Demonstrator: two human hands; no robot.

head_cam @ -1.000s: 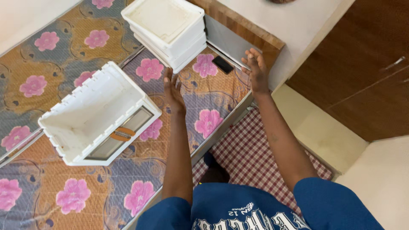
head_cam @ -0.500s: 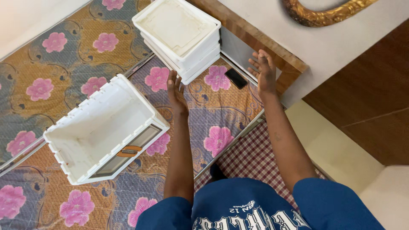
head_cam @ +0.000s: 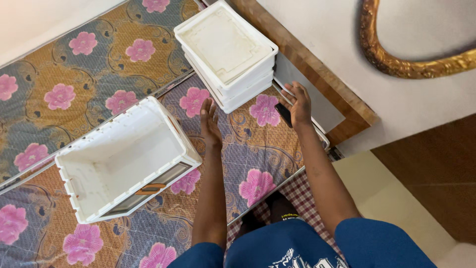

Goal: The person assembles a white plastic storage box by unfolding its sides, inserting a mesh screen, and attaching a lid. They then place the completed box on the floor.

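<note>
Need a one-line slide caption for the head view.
Left hand flat on the floral mattress beside a stack of white trays; right hand over a dark phone.

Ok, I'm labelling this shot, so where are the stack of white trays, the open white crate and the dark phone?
Stack of white trays [head_cam: 225, 42], head view, on the top tray's flat face.
Open white crate [head_cam: 124, 156], head view, on its inner wall.
Dark phone [head_cam: 283, 113], head view, on the edge showing beside the right hand [head_cam: 297, 104].
</note>
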